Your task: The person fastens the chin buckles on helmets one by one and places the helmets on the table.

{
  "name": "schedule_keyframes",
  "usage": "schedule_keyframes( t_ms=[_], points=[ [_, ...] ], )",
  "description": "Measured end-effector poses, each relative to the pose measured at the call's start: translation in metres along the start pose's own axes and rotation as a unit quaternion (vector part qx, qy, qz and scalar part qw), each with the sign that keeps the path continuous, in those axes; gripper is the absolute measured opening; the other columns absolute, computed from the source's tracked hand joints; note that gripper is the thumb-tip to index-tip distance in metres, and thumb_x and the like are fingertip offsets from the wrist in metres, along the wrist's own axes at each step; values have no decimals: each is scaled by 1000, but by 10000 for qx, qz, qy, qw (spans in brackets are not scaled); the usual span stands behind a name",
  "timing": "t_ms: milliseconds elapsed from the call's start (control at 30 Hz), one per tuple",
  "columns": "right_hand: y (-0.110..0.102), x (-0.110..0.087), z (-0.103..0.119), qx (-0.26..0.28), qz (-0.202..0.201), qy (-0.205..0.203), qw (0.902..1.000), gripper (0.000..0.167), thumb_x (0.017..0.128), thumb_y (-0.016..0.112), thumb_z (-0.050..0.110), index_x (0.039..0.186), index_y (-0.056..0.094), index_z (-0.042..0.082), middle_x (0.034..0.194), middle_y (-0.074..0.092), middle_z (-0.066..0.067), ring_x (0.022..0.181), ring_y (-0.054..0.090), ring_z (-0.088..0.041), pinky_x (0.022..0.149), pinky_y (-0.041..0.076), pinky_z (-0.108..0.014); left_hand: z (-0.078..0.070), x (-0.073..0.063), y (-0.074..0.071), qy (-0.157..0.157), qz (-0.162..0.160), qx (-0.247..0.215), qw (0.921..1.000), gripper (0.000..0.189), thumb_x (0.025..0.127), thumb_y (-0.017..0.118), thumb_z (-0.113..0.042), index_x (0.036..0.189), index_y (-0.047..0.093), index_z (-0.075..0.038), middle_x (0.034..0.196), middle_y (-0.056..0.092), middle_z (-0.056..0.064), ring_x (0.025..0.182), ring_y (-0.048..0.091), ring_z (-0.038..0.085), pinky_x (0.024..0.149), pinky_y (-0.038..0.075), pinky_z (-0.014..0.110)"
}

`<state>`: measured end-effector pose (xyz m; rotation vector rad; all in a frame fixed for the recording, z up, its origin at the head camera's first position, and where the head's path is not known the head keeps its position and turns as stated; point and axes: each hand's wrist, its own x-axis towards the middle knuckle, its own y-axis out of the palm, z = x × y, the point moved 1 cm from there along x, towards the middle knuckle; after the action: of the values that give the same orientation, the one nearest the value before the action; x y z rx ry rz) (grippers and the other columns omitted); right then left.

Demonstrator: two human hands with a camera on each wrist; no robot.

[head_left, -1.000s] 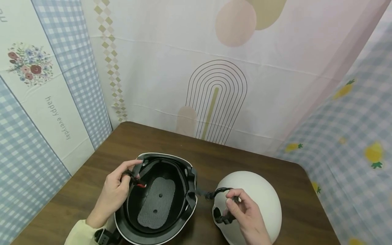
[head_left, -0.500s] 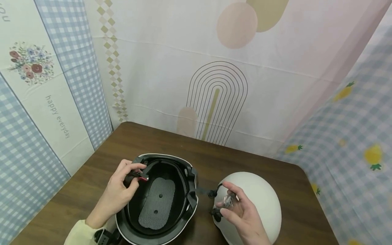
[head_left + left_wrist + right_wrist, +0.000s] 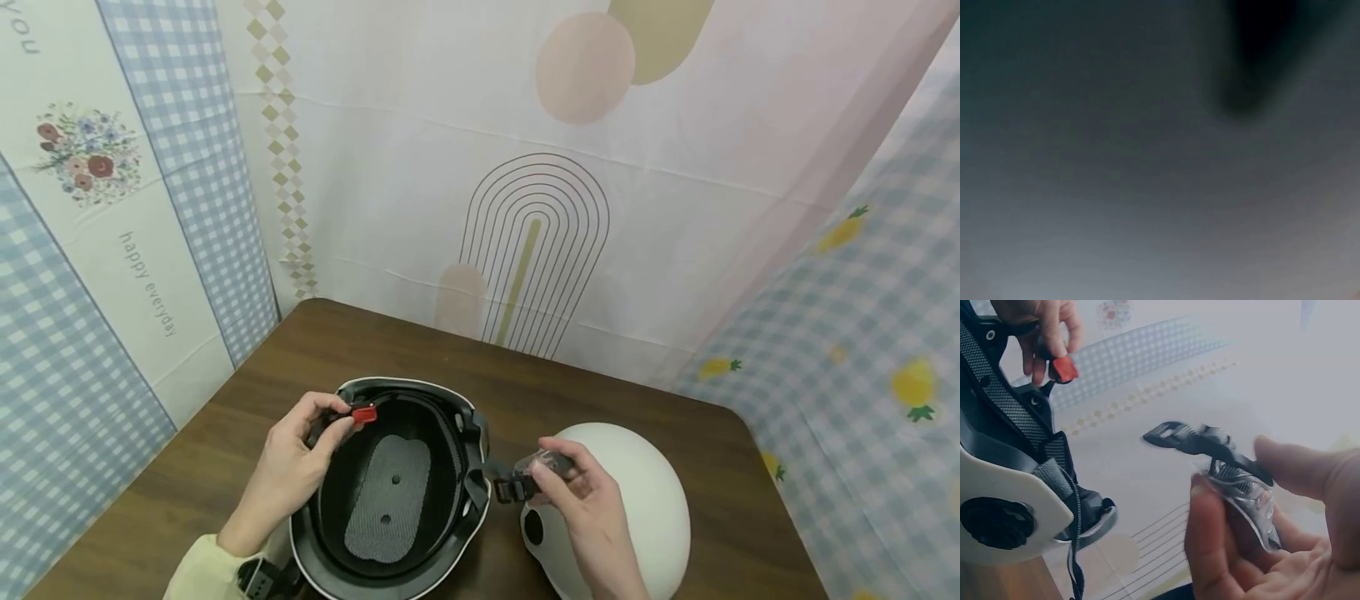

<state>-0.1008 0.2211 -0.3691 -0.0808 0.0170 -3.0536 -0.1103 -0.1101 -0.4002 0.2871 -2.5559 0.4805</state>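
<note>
An upturned helmet with a black padded liner lies on the table. My left hand pinches a buckle half with a red end above the helmet's far left rim; its strap is mostly hidden by the fingers. To the right, my right hand holds a strap end in clear plastic wrap, its black buckle half sticking out leftward. In the right wrist view the black buckle half juts past my thumb and fingertips, apart from the red-ended one. The left wrist view is only grey blur.
A white helmet rests dome up behind my right hand, a dark round vent on its left side. The brown wooden table ends against a patterned curtain, with checked cloth on both sides.
My left hand has turned its buckle half so the red end points right over the helmet. My right hand has brought the black buckle half up and swung it to point left.
</note>
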Motion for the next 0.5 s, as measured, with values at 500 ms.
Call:
schedule_keyframes(
  t_ms=[500],
  points=[
    [37, 16, -6, 985, 1167, -1076, 9824, 42, 94, 58, -4, 132, 40, -8, 111, 58, -29, 87, 69, -29, 71, 57, -34, -5, 1, -12, 163, 683, -457, 9965, 33, 98, 52, 2, 128, 60, -11, 117, 58, 3, 96, 64, 14, 76, 50, 19]
  ],
)
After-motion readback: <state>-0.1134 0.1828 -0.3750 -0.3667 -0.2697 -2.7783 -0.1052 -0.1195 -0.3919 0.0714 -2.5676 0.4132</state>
